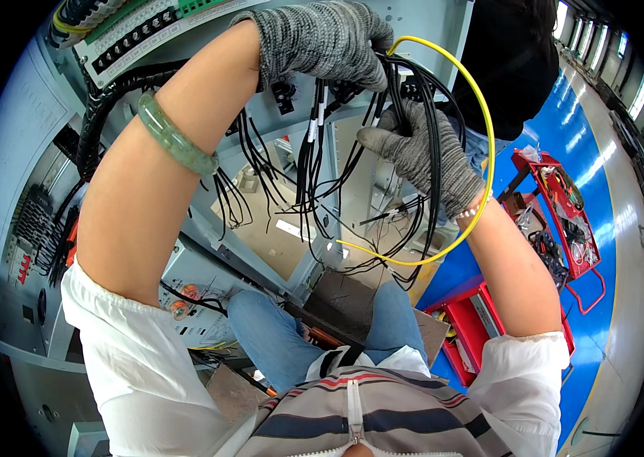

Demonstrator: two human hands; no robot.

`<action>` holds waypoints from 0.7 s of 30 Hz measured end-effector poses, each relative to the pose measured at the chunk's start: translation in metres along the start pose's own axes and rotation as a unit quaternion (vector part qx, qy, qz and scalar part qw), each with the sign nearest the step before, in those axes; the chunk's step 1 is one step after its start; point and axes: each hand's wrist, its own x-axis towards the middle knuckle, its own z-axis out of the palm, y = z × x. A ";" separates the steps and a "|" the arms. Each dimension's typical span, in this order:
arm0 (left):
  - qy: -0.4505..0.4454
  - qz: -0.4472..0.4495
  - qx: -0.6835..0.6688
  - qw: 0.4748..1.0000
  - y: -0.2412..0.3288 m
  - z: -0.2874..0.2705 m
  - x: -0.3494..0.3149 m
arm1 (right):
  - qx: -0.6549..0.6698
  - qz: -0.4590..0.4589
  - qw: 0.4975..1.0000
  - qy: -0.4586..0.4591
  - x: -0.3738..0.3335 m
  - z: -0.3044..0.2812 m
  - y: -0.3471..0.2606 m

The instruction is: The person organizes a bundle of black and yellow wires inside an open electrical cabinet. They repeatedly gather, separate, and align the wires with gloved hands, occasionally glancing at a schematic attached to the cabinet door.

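Both my hands wear grey knitted gloves. My left hand (pixel 320 44) reaches across the upper middle, its fingers closed round the top of a bundle of black wires (pixel 435 145). Lower and to the right, my right hand (pixel 438 152) is curled about the same bundle, its thumb pointing left; wires partly hide its fingers. A yellow wire (pixel 487 99) rises beside my left hand and loops round outside my right wrist, its free end hanging in the middle. More black wires with white marker sleeves (pixel 313 126) dangle below my left hand, their ends loose.
An open grey metal cabinet (pixel 29 137) surrounds the work on the left, with a terminal strip (pixel 135 42) at the top. A person in dark clothing (pixel 501 61) stands close at the upper right. Red tool carts (pixel 565 206) stand on the blue floor (pixel 592 141).
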 end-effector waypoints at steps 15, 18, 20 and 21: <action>0.022 0.049 0.025 0.998 -0.012 0.001 0.007 | 0.003 -0.036 0.999 0.013 0.001 0.012 0.016; 0.023 0.044 0.038 0.998 -0.010 0.001 0.005 | -0.010 -0.003 1.000 0.010 0.002 0.014 0.013; 0.015 0.053 0.041 0.998 -0.014 -0.001 0.008 | -0.031 -0.006 0.999 0.026 0.002 0.014 0.015; 0.016 0.050 0.034 0.998 -0.014 0.000 0.007 | -0.043 -0.007 0.998 0.033 0.003 0.014 0.017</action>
